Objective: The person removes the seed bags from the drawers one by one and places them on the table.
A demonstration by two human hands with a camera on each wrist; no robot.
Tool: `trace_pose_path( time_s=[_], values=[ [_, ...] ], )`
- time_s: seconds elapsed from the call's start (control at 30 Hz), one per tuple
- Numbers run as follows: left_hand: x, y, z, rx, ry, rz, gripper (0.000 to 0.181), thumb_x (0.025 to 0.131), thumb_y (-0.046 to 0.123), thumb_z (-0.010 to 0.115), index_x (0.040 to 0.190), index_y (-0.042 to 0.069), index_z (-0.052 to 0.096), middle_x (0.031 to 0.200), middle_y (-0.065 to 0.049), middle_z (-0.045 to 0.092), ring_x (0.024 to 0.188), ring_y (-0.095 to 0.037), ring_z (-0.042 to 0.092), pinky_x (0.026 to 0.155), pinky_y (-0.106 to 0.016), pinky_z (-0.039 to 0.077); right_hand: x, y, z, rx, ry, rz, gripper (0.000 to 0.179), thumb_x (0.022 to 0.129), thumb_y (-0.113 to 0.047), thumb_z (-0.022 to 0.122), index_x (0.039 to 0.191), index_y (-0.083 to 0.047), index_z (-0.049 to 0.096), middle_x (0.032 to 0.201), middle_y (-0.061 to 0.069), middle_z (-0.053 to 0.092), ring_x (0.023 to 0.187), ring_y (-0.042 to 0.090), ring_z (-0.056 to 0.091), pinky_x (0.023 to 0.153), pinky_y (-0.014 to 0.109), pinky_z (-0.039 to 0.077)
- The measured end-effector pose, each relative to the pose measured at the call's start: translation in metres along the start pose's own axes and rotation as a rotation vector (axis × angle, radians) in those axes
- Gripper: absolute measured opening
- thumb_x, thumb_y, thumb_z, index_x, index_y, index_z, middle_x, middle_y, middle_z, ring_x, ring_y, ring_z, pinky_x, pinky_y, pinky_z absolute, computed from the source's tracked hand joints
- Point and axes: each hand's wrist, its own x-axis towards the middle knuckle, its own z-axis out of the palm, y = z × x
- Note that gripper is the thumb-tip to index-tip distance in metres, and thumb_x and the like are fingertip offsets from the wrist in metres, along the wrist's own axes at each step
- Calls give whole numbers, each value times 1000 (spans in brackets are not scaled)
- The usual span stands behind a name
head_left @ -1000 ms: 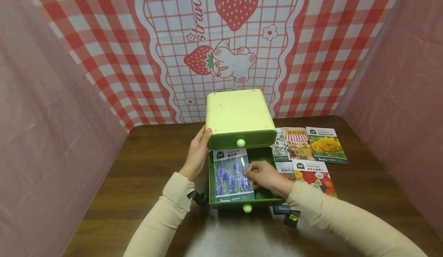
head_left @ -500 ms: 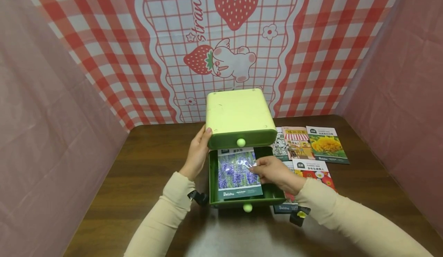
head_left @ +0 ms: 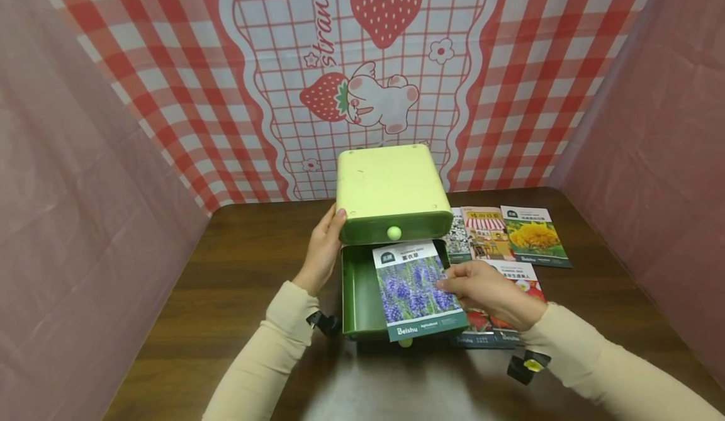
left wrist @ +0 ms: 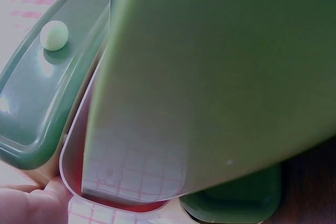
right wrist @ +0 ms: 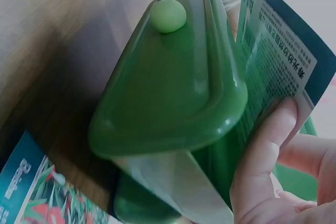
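In the head view a small two-drawer cabinet [head_left: 391, 179], pale yellow-green on top, stands on the table with its upper drawer [head_left: 368, 229] closed. The lower green drawer [head_left: 362, 295] is pulled out. My right hand [head_left: 487, 292] pinches the right edge of a lavender seed packet [head_left: 416, 282], held over the drawer and overlapping its front edge. The printed back of this packet [right wrist: 283, 40] faces the right wrist view, with my thumb and fingers at its edge. Against the cabinet's left side rests my left hand [head_left: 323, 251], fingers fairly straight; only part of it shows in the left wrist view.
To the right of the cabinet, several flower seed packets lie on the table [head_left: 238, 282], among them a yellow-flower packet [head_left: 535, 235] and a shop-front packet [head_left: 488, 232]. A red-checked strawberry cloth [head_left: 391, 94] hangs behind, and pink cloth [head_left: 640, 131] flanks both sides.
The lavender packet has been lifted from the lower drawer and shifted right and toward me in my right hand's pinch. My left hand stays at the cabinet's side.
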Motion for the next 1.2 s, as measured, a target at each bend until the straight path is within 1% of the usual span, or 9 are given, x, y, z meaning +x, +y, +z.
trace_pose_path(
  time_s=[0.17,0.37,0.5,0.63,0.73,0.9,1.07,1.13,1.2],
  values=[
    [-1,-1,-1,4,0,-1,66,102,42,47,156,12,25,157,-8,35,123,-23,53,104,-38,47,-16,8,-10,-11,13,-32,27,96,-26,63,78,-7,53,54,-5,27,50,11,23,47,27,28],
    [-1,-3,-3,13,-11,3,66,102,43,46,157,13,22,159,-7,31,130,-23,48,104,-36,45,-33,19,-27,-10,3,-58,33,99,-29,58,77,-7,47,57,-4,23,50,14,17,46,33,24],
    [-2,-3,-3,12,-4,-2,66,102,42,46,157,12,22,158,-8,33,129,-22,49,103,-34,46,-45,25,-40,-20,40,-50,28,99,-29,57,86,-4,53,56,-5,26,48,11,20,43,33,24],
    [-1,-3,-2,14,3,-9,67,102,43,47,156,13,23,158,-8,33,130,-23,49,106,-38,44,-56,30,-54,-4,52,-64,22,101,-26,55,89,-8,56,54,-7,28,45,8,24,39,36,21],
    [-1,-3,-2,11,0,-13,68,101,44,48,157,13,23,160,-8,30,135,-26,44,112,-45,39,-63,35,-67,9,43,-69,19,102,-26,52,88,-15,57,55,-8,32,44,7,29,37,34,26],
    [-2,-3,-2,-1,-14,-7,67,102,44,46,157,13,22,160,-7,29,137,-26,42,113,-47,38,-67,48,-90,25,93,-50,19,104,-27,49,89,-20,58,61,-8,35,49,13,29,43,38,25],
    [-3,-3,-1,2,-15,-4,67,102,43,46,157,12,22,160,-8,29,139,-26,40,113,-47,37,-67,66,-114,79,154,-85,23,105,-23,46,87,-24,59,66,-9,36,57,23,24,53,42,18],
    [-3,-2,-1,8,-14,-4,67,102,44,46,157,12,22,161,-8,28,141,-25,38,114,-47,37,-66,75,-123,87,172,-106,24,105,-21,45,86,-25,59,65,-8,33,57,23,22,52,41,17],
    [-3,-1,0,6,-15,-3,68,102,44,46,157,12,21,161,-8,27,141,-26,39,114,-47,36,-65,83,-132,141,180,-107,25,105,-20,45,87,-26,61,65,-8,36,56,19,26,53,40,16]
  ],
)
